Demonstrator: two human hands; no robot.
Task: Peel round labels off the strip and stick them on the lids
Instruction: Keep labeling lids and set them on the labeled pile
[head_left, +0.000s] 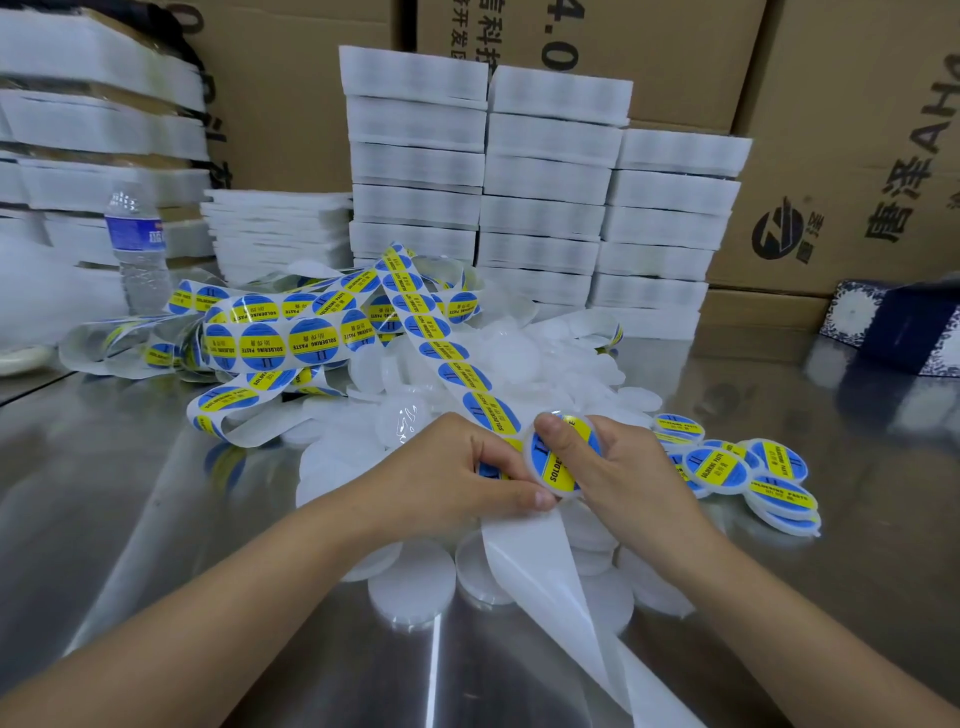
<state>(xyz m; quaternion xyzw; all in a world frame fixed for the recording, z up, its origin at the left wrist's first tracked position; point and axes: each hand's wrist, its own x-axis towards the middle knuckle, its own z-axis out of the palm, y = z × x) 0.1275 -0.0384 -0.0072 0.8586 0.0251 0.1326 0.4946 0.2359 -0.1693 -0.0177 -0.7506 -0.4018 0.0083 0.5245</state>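
Head view puts me at the sticking step. My right hand (618, 462) is curled round a lid (561, 465) over the near edge of the pile (498, 353) of bare lids, with the thumb pressed on the top of the label (566, 475) that lies on it. My left hand (467, 467) is closed on the strip (447, 358), pinching it just beside that lid, thumb tip touching the lid's lower rim. From this hand the strip runs up across the pile to a tangle at the pile's far left. Its spent backing (545, 582) trails off the pile's near side toward me. Labelled lids (748, 473) lie clustered right of the pile. I judge the label is on but perhaps not rubbed flat. Next I would smooth it, drop the lid with the cluster, take a bare one and lift the next label's edge cleanly.
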